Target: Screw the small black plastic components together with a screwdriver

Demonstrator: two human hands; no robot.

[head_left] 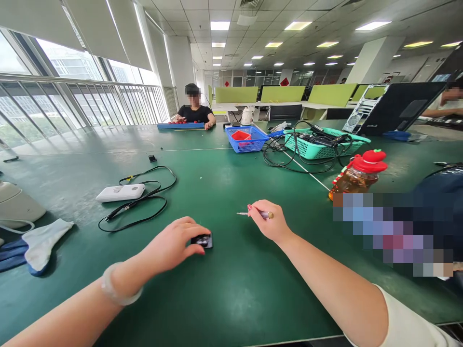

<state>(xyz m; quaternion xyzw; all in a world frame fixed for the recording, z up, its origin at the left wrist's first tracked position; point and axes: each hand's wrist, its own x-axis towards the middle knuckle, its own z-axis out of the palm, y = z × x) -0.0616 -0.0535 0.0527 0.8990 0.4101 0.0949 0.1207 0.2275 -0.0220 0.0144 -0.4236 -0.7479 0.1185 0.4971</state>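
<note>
My left hand (177,243), with a pale bangle at the wrist, has its thumb and fingers closed about the edges of a small black square part (207,241). That part lies at table level, and its left side is hidden behind the fingers. To the right and a little farther off, my right hand (270,219) grips a small screwdriver (266,215) with a clear handle. Its thin metal shaft points left, towards the space above the left hand, and touches nothing.
On the green table (224,299) lie a white power bank (121,193), a black cable (162,200) and a glove (45,243). Farther back are a blue basket (249,144), a green basket (307,152) heaped with cables, and a red-lidded bottle (360,176). A person (195,113) sits opposite.
</note>
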